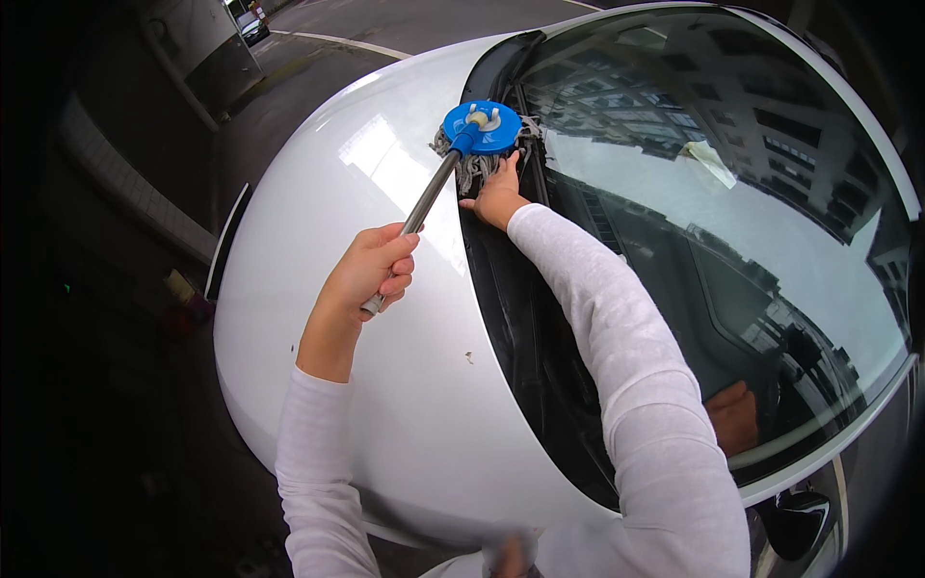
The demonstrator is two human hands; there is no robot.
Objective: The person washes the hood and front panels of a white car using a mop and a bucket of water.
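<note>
A mop with a round blue plastic head and grey string strands lies across the black cowl at the base of a car's windshield. Its metal handle slants down and left over the white hood. My left hand is closed around the handle near its lower end. Just below the mop head, my right hand reaches over the cowl with its fingers apart, touching or nearly touching the strands; whether it grips any of them cannot be told.
The white car hood spreads below my arms, with small bits of debris on it. Right of the cowl lies the reflective windshield, with wipers along its base. A black side mirror stands out at the lower right.
</note>
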